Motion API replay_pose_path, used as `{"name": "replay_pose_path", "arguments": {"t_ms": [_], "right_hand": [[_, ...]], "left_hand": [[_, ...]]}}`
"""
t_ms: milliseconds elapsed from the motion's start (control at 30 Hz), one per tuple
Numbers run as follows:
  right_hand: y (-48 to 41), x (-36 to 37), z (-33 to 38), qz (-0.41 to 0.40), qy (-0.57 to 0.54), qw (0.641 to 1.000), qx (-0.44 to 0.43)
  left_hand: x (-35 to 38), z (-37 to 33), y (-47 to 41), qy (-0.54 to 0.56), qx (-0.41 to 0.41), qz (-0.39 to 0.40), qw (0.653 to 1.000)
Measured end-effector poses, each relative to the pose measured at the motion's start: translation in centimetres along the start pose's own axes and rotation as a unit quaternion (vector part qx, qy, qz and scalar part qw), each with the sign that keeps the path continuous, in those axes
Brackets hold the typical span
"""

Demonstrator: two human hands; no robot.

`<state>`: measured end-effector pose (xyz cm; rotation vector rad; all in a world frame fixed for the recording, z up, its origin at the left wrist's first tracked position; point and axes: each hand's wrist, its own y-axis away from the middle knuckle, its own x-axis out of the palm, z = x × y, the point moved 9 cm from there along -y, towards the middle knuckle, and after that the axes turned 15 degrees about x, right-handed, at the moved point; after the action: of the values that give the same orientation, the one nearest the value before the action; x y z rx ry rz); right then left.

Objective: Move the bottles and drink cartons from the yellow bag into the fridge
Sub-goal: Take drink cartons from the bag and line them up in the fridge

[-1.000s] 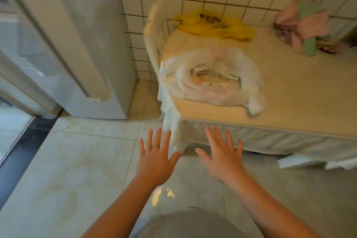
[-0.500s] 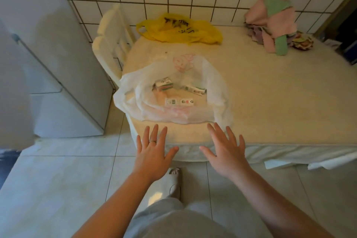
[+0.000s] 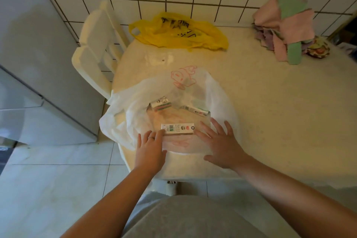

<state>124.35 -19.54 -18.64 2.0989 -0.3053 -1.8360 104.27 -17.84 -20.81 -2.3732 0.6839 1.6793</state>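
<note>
while the left hand [image 3: 149, 150] and right hand [image 3: 220, 145], spread flat and gripping nothing, flank a drink carton [image 3: 177, 128] in the white plastic bag [image 3: 218, 102], the yellow bag [image 3: 177, 33] behind risks being overlooked.

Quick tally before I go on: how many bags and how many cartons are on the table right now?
Bags: 2, the yellow bag and the white bag.
Cartons: 3, the near carton, the left carton and the right carton, all lying in the white bag.
Total: 5.
</note>
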Motion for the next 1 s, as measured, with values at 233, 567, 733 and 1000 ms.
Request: {"name": "replay_pose_path", "arguments": {"t_ms": [233,567,733,1000], "right_hand": [[-3.3,0.2,-2.8,-0.093,0.063,0.994,-0.016],[-4.6,0.1,-9.9,-0.034,0.053,0.994,0.092],[-6.0,-1.1,-9.6,-0.035,0.044,0.993,0.105],[-10.2,-4.0,-8.0,-0.137,-0.022,0.987,0.085]], "left_hand": [[0.8,-0.3,-0.4,-0.033,0.055,-0.016,0.998],[2.2,-3.7,-2.4,0.019,0.067,-0.017,0.997],[1.5,-4.1,-3.3,0.042,0.029,-0.021,0.998],[-4.9,-0.6,-5.5,-0.041,-0.067,-0.207,0.975]]}}
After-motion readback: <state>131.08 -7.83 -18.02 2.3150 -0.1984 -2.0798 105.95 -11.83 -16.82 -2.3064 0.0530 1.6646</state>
